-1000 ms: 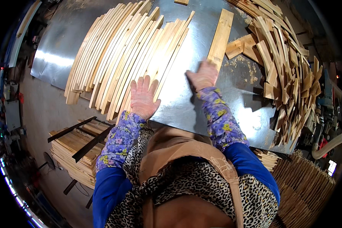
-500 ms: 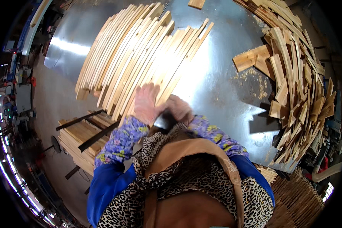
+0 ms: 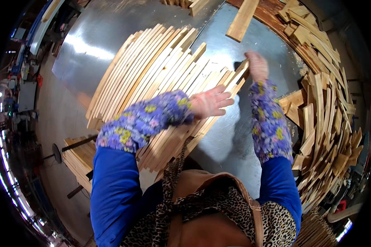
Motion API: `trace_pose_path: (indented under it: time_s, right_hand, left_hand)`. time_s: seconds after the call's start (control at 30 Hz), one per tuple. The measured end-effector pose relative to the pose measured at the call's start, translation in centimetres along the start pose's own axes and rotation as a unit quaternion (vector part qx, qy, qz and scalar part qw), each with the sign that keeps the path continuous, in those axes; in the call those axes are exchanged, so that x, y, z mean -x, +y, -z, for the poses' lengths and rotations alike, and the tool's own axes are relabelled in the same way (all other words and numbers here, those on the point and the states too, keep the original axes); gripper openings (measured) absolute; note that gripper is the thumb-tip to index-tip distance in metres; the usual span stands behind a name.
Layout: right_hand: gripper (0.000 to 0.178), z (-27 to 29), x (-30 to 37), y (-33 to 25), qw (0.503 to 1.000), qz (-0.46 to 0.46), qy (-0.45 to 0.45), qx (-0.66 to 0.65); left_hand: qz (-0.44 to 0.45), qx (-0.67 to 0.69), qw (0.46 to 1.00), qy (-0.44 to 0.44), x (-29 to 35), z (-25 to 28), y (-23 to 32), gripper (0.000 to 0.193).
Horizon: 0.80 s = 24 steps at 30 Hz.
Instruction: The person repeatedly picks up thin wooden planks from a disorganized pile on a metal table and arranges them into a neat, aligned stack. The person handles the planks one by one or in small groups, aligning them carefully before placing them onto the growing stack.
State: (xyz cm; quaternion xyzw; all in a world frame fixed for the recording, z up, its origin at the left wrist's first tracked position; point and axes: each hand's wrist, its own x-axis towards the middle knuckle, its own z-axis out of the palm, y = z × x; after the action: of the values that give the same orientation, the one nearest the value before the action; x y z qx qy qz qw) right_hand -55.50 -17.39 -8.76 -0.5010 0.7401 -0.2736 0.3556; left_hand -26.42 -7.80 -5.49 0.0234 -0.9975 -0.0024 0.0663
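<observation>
Light wooden strips (image 3: 142, 74) lie side by side in a wide row on the metal table (image 3: 251, 136). Over the right part of this row my left hand (image 3: 211, 102) is open, its fingers spread and pointing right. My right hand (image 3: 257, 66) is farther out, touching the far end of the rightmost strips (image 3: 240, 74). It is blurred and its fingers are partly hidden, so I cannot tell whether it grips a strip. Both forearms wear purple flowered sleeve covers (image 3: 272, 119).
A heap of offcuts (image 3: 323, 107) lines the table's right side. One flat board (image 3: 243, 20) lies at the far edge. Stacked boards (image 3: 78, 154) stand below the table at the left, near a round black disc on a stand (image 3: 56, 153). Another bundle of wood (image 3: 317, 230) is at the lower right.
My hands, together at the strips' near ends before, have moved apart. The left reaches across the row; the right has gone out to the far end. The view has shifted.
</observation>
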Motion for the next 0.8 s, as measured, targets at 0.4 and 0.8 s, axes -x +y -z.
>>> trace_pose_path:
  time_s: [0.4, 0.8]
  right_hand:
    - [0.088, -9.8, 25.3, 5.5, 0.927, -0.202, -0.222, -0.223]
    - [0.079, -7.3, 33.5, 6.8, 0.984, -0.117, -0.133, -0.035]
  left_hand:
    - [0.256, -0.058, 0.965, -0.010, 10.0, 19.8, -3.6, 0.051]
    - [0.704, 0.068, 0.692, -0.148, 25.6, 9.3, 1.2, 0.103]
